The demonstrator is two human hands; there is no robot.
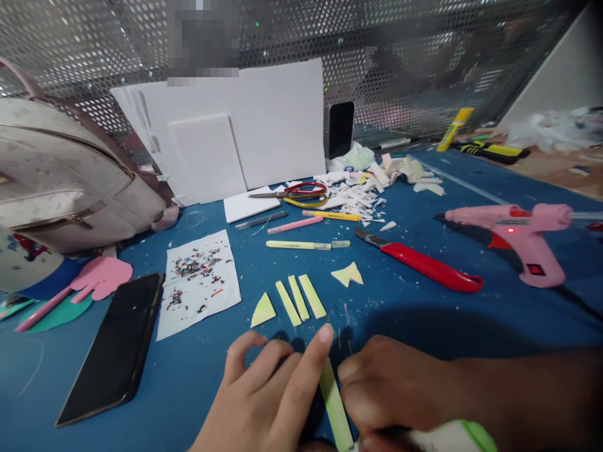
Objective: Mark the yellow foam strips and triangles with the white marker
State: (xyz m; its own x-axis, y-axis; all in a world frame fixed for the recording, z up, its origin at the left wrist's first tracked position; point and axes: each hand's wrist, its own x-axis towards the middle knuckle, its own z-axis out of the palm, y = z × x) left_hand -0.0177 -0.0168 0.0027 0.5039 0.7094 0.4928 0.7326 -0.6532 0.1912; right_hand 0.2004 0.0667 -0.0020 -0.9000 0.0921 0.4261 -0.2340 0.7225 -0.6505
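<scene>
At the bottom centre a pale green strip (pixel 336 408) lies between my two hands. My left hand (pixel 277 383) rests beside it, its index finger stretched over the strip's far end and its other fingers bent. My right hand (pixel 391 389) is closed on a white marker with a green end (pixel 452 436), its tip low by the strip's near end. Just beyond my hands are several thin pale green strips (pixel 299 298), a curved-edged green piece (pixel 263 310) and a notched green piece (pixel 348 274).
A red cutter (pixel 431 267) and a pink glue gun (pixel 513 232) lie at the right. Pens (pixel 299 245), scissors (pixel 292 193) and white scraps (pixel 351 194) lie farther back. A black phone (pixel 113 351), a sheet with beads (pixel 226 282) and a backpack (pixel 70 169) are at the left.
</scene>
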